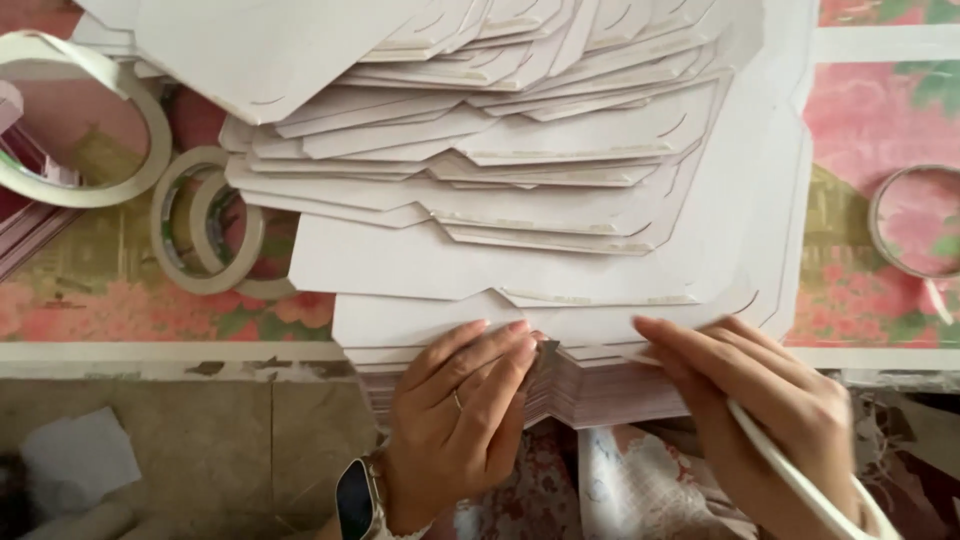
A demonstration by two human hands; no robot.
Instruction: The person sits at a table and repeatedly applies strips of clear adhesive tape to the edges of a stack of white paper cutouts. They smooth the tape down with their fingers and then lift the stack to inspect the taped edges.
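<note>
A thick stack of white die-cut cardboard sheets [520, 270] lies fanned out on a table, its near edge overhanging towards me. My left hand [465, 420], with a ring and a dark wristwatch, rests fingers-down on the stack's near edge. My right hand [760, 400] presses on the same edge to the right, with a white strip [800, 480] running along under its palm. Both sets of fingertips touch the top sheet near a notch in the stack's edge.
Several rolls of white tape [205, 225] lie at the left, a larger one [90, 120] at the far left. Another tape roll [915, 225] sits at the right on the pink floral tablecloth [870, 120]. A white scrap [80, 460] lies on the floor below.
</note>
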